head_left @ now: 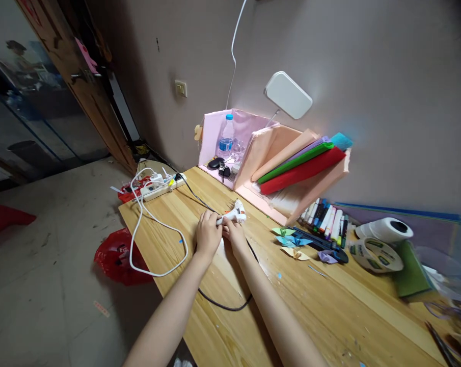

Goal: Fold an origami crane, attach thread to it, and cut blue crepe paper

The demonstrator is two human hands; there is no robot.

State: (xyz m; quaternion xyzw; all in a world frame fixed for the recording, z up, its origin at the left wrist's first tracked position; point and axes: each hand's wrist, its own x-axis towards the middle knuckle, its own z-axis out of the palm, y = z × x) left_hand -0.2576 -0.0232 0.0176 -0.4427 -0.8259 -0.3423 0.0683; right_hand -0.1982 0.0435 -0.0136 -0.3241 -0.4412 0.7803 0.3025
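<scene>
A white hot glue gun point(237, 212) with orange parts is held just above the wooden table, its front toward the wall. My right hand point(235, 235) is closed around its handle. My left hand point(208, 235) is closed at the gun's rear end, fingers bent against it. Whether a glue stick sits between those fingers is hidden. From the gun a black cord point(230, 309) loops over the table under my forearms. To the right lie several folded paper pieces point(291, 239) in green, blue and orange.
A white power strip point(159, 187) with a looped white cable point(169, 274) sits at the table's left corner. Behind stands a pink divided organizer point(241, 188) with a water bottle point(226, 136) and coloured rolls. Markers point(325, 220) and a tape roll point(376, 255) lie at right.
</scene>
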